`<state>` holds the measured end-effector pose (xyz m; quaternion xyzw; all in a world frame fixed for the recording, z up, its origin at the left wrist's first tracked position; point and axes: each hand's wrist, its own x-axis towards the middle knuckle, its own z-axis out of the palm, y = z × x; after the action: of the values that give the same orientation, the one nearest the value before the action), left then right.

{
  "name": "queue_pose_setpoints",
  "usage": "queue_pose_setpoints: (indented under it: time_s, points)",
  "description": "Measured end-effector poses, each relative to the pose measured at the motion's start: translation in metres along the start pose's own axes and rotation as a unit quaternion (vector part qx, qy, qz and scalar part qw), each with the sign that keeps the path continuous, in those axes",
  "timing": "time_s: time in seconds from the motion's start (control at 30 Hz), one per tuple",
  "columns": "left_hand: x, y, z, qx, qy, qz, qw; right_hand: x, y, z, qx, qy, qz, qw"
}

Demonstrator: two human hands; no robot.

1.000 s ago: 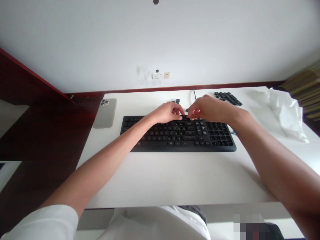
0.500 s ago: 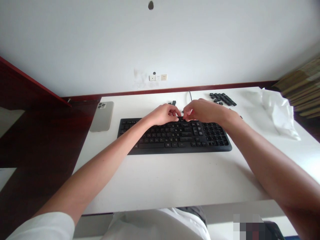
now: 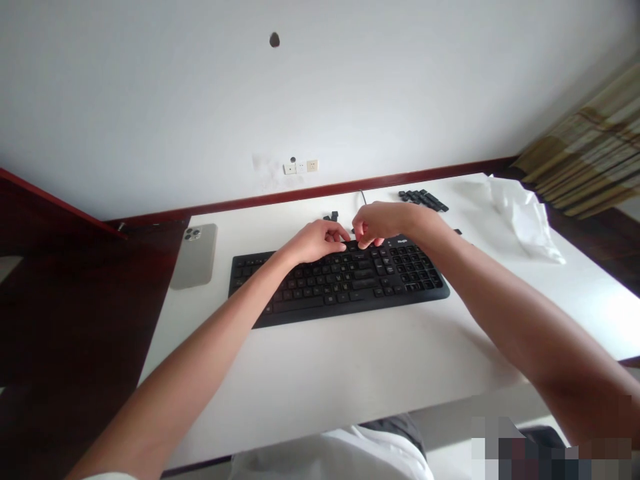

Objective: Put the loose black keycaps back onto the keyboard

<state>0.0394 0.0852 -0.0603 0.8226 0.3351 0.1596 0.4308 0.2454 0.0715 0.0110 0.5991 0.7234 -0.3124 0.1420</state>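
Head view: left hand (image 3: 319,241), right hand (image 3: 383,221) at far keyboard (image 3: 345,283) edge; grips unclear; roomy desk (image 3: 350,373) nearside

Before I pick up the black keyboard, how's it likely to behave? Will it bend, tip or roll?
The keyboard will probably stay fairly stiff, since its long frame looks straight and like hard plastic. Tipping or rolling seems unlikely, as it lies flat and broad on the white desk; a push would more likely slide it.
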Motion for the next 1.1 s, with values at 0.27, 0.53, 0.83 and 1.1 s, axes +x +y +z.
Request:
queue_pose_setpoints:
  time_s: [0.27,0.53,0.83,1.1]
  points:
    - [-0.002,0.005,0.001,0.003,0.01,-0.007,1.0,0.006,-0.001,-0.002,-0.004,-0.027,0.032,0.999]
    - [-0.007,0.014,0.008,0.071,0.034,0.015,0.997,0.002,-0.002,0.01,-0.047,0.073,0.0,0.996]
    - [-0.022,0.024,0.028,0.221,0.084,0.106,0.966,-0.041,0.035,0.068,0.09,0.331,-0.079,0.936]
    - [-0.031,0.035,0.044,0.271,0.062,0.138,0.951,-0.044,0.087,0.112,0.304,0.535,-0.022,0.788]
